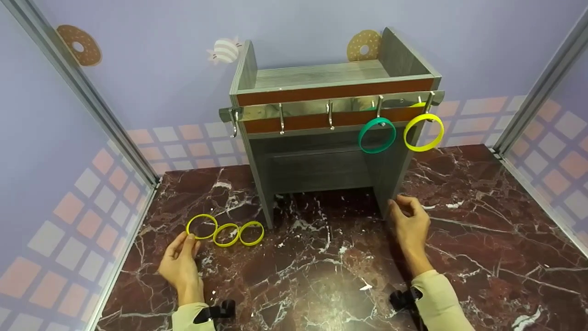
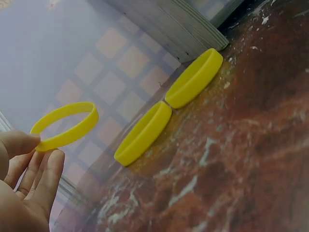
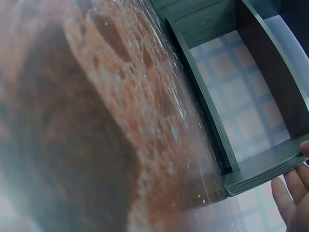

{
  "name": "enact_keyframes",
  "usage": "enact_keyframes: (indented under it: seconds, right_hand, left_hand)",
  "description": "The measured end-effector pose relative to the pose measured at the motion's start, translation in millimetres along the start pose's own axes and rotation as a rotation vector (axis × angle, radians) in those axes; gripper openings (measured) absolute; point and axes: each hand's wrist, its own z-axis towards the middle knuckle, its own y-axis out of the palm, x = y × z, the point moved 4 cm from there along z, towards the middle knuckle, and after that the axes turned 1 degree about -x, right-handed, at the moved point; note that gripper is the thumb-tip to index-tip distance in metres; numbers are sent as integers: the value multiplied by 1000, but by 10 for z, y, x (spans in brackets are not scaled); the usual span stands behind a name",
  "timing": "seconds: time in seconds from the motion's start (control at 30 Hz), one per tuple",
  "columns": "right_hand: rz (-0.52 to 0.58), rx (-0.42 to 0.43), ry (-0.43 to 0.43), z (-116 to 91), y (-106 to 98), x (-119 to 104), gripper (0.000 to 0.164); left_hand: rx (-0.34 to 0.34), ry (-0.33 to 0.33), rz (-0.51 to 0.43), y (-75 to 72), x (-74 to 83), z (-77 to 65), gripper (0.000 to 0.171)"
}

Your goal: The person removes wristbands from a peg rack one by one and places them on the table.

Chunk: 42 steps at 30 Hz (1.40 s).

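Observation:
My left hand (image 1: pixel 181 266) pinches a yellow silicone wristband (image 2: pixel 72 135) between thumb and fingertips, raised off the table in the left wrist view. Just right of it, two more yellow wristbands, one nearer (image 2: pixel 150 137) and one farther (image 2: pixel 202 81), lie end to end on the marble. My right hand (image 1: pixel 411 230) grips the front edge of the right side panel (image 3: pixel 270 169) of a grey wooden rack, thumb inside and fingers outside. On the rack's hook rail (image 1: pixel 305 111) hang a green wristband (image 1: pixel 376 151) and, at the far right, a yellow one (image 1: pixel 422 148).
The rack's three left hooks, one of them in the middle (image 1: pixel 281 120), carry nothing. Behind the rack stands a lilac wall (image 1: pixel 161 69) with doughnut and candy pictures. Metal-framed side panels border the dark red marble table (image 1: pixel 321 276) on both sides.

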Motion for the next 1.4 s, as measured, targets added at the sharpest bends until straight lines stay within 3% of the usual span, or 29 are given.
enact_keyframes:
  seconds: [0.33,0.83,1.2,1.4]
  right_hand:
    - [17,-8,-14,0,-20,-2,18]
    - [-9,-7,5,6,-19,16,18]
    - [19,-4,-24,10,-15,14,18]
    - [19,-5,-13,-6,-15,22,21]
  left_hand:
    - [51,-20,21,-82,-57,59,29]
    - [79,-39,142,-170,-80,90,40]
    - [54,-27,421,-217,-72,100,34]
    - [42,-19,521,-217,-52,83,34]
